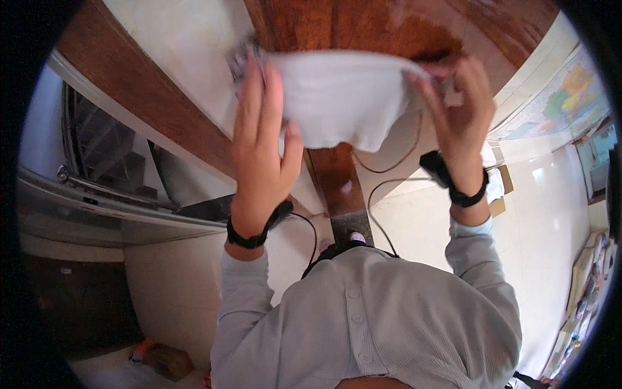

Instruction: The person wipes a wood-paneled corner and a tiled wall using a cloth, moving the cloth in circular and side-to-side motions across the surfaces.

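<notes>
A white cloth [340, 97] is stretched between my two hands in front of a brown wooden door, its lower edge hanging loose and uneven. My left hand [262, 131] is at the cloth's left edge, fingers pointing up and thumb apart. A dark grey patterned piece [239, 61], blurred, shows behind those fingertips; whether it belongs to the cloth is unclear. At the upper right corner, my right hand [459, 107] pinches the cloth between thumb and fingers. Both hands are slightly blurred. Below the cloth a thin brown cord [388, 167] hangs in a loop.
The wooden door [335, 24] rises ahead. A metal-framed window [121, 189] is on the left, a wall map [559, 102] on the right. Black wrist straps [248, 238] have cables [371, 199] running to my waist. A cardboard box [170, 362] lies at lower left.
</notes>
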Action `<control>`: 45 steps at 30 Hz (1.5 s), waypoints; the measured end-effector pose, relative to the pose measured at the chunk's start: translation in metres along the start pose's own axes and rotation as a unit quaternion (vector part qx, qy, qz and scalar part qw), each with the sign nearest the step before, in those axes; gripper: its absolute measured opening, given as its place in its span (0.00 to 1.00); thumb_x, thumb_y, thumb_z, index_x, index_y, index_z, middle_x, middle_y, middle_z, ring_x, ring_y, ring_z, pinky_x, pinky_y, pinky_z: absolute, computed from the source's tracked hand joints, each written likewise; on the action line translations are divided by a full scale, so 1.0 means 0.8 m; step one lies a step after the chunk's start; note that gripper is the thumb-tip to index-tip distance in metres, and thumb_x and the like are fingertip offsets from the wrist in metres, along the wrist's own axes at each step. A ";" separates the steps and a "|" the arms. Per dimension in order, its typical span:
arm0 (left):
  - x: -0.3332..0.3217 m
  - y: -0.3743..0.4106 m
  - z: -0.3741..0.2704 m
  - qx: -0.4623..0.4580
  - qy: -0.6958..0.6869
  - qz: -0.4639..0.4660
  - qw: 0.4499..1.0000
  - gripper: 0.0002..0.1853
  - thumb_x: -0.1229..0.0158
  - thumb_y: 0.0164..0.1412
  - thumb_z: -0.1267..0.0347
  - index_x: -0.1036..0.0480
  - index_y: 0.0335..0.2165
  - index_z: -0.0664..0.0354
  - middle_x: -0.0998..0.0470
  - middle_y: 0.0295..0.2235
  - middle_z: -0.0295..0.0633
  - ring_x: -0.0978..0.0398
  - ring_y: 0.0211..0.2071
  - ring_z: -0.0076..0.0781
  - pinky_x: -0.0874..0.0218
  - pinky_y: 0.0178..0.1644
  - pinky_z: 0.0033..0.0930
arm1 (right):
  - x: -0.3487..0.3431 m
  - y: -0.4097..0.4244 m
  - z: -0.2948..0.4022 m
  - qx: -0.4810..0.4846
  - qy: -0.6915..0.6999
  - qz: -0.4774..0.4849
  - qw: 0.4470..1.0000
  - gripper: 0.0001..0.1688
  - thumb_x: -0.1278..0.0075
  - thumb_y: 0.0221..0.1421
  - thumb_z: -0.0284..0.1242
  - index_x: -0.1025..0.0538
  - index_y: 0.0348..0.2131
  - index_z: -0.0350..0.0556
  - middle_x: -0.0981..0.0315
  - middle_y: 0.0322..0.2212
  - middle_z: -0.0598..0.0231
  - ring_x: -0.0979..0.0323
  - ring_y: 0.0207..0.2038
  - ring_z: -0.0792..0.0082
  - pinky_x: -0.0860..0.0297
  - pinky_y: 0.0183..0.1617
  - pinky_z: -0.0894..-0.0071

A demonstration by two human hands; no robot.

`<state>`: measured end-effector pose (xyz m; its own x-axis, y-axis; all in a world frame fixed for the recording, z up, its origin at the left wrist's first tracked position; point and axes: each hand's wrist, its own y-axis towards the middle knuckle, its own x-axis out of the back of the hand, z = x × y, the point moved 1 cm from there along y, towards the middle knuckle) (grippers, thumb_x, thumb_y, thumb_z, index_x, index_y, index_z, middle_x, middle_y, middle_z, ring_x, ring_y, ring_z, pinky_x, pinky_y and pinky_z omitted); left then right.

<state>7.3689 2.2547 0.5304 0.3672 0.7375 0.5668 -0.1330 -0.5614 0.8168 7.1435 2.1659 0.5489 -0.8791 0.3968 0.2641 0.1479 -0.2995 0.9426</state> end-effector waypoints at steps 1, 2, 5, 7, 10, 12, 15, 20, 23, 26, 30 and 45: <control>-0.012 -0.025 0.000 0.022 -0.003 0.018 1.000 0.32 0.53 0.49 0.77 0.45 0.56 0.67 0.48 0.57 0.61 0.45 0.56 0.57 0.52 0.58 0.43 | -0.006 -0.020 -0.007 -0.003 -0.003 0.014 1.000 0.10 0.40 0.36 0.23 0.28 0.22 0.45 0.39 0.20 0.62 0.40 0.24 0.61 0.42 0.26 0.67; -0.026 -0.052 0.004 0.032 -0.012 0.034 0.999 0.32 0.53 0.49 0.77 0.45 0.55 0.69 0.47 0.56 0.62 0.45 0.56 0.58 0.52 0.58 0.43 | -0.007 -0.035 -0.010 -0.019 -0.012 0.045 0.999 0.10 0.41 0.35 0.23 0.28 0.22 0.46 0.39 0.20 0.61 0.40 0.24 0.61 0.42 0.26 0.66; -0.062 -0.137 0.010 0.111 -0.041 0.117 0.986 0.31 0.53 0.51 0.75 0.48 0.54 0.73 0.50 0.56 0.65 0.48 0.56 0.62 0.53 0.58 0.47 | -0.026 -0.090 -0.018 -0.046 -0.014 0.117 0.992 0.09 0.42 0.36 0.23 0.28 0.21 0.46 0.39 0.19 0.62 0.39 0.25 0.60 0.41 0.26 0.65; -0.087 -0.195 0.014 0.142 -0.051 0.158 0.976 0.31 0.53 0.54 0.73 0.49 0.55 0.74 0.52 0.57 0.66 0.50 0.57 0.63 0.54 0.58 0.50 | -0.046 -0.139 -0.025 -0.070 0.017 0.147 0.986 0.09 0.42 0.35 0.23 0.28 0.21 0.47 0.38 0.19 0.63 0.38 0.24 0.60 0.40 0.26 0.64; -0.122 -0.243 0.032 0.134 -0.061 0.170 0.974 0.31 0.53 0.57 0.69 0.52 0.55 0.73 0.56 0.57 0.67 0.52 0.57 0.65 0.55 0.58 0.51 | -0.072 -0.198 -0.026 -0.118 0.034 0.153 0.981 0.09 0.42 0.36 0.22 0.28 0.22 0.46 0.38 0.19 0.63 0.37 0.23 0.61 0.39 0.26 0.66; -0.123 -0.249 0.051 0.132 -0.079 0.172 0.973 0.30 0.53 0.60 0.66 0.51 0.55 0.75 0.55 0.57 0.67 0.51 0.57 0.64 0.55 0.58 0.50 | -0.084 -0.204 -0.027 -0.122 0.028 0.140 0.982 0.09 0.43 0.36 0.22 0.28 0.23 0.46 0.38 0.20 0.63 0.37 0.23 0.61 0.39 0.25 0.67; -0.100 -0.215 0.056 0.111 -0.058 0.143 0.982 0.30 0.53 0.60 0.66 0.50 0.55 0.75 0.53 0.57 0.66 0.51 0.57 0.62 0.55 0.58 0.48 | -0.079 -0.172 -0.012 -0.130 0.059 0.091 0.986 0.09 0.43 0.38 0.21 0.27 0.25 0.45 0.37 0.20 0.61 0.35 0.23 0.62 0.38 0.23 0.69; -0.082 -0.187 0.063 0.099 -0.078 0.021 0.992 0.23 0.52 0.59 0.75 0.42 0.52 0.71 0.38 0.50 0.60 0.37 0.51 0.48 0.43 0.54 0.39 | -0.094 -0.177 0.009 -0.206 0.082 0.040 0.974 0.09 0.43 0.41 0.21 0.26 0.28 0.45 0.32 0.25 0.60 0.31 0.21 0.63 0.35 0.22 0.73; -0.106 -0.244 0.096 0.198 -0.156 -0.020 0.968 0.23 0.48 0.57 0.75 0.39 0.51 0.68 0.32 0.44 0.55 0.34 0.48 0.41 0.37 0.49 0.36 | -0.111 -0.212 0.013 -0.238 0.059 0.086 0.966 0.09 0.42 0.41 0.22 0.26 0.27 0.46 0.31 0.24 0.63 0.30 0.20 0.65 0.34 0.22 0.74; -0.110 -0.235 0.082 0.280 -0.205 -0.050 0.937 0.22 0.43 0.52 0.76 0.36 0.47 0.65 0.31 0.39 0.49 0.29 0.40 0.37 0.34 0.42 0.33 | -0.129 -0.260 0.001 -0.225 0.043 0.099 0.968 0.08 0.42 0.41 0.23 0.25 0.27 0.47 0.31 0.24 0.66 0.30 0.21 0.67 0.34 0.23 0.73; -0.095 -0.231 0.098 0.251 -0.176 0.035 0.951 0.20 0.39 0.49 0.75 0.32 0.43 0.64 0.31 0.35 0.44 0.28 0.35 0.34 0.33 0.37 0.31 | -0.119 -0.255 -0.003 -0.227 0.026 0.131 0.965 0.09 0.42 0.41 0.22 0.25 0.27 0.48 0.30 0.24 0.66 0.29 0.21 0.67 0.33 0.24 0.73; -0.094 -0.234 0.116 0.158 0.032 -0.013 0.987 0.08 0.38 0.47 0.75 0.27 0.29 0.57 0.27 0.29 0.37 0.28 0.31 0.36 0.36 0.33 0.32 | -0.132 -0.282 -0.034 -0.276 0.026 0.084 0.957 0.09 0.41 0.41 0.22 0.28 0.24 0.43 0.33 0.21 0.63 0.35 0.17 0.71 0.39 0.20 0.77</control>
<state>7.4518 2.2693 0.3251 0.3057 0.7695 0.5607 0.1727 -0.6239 0.7622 7.1903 2.1682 0.3028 -0.8877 0.2635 0.3776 0.0390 -0.7742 0.6318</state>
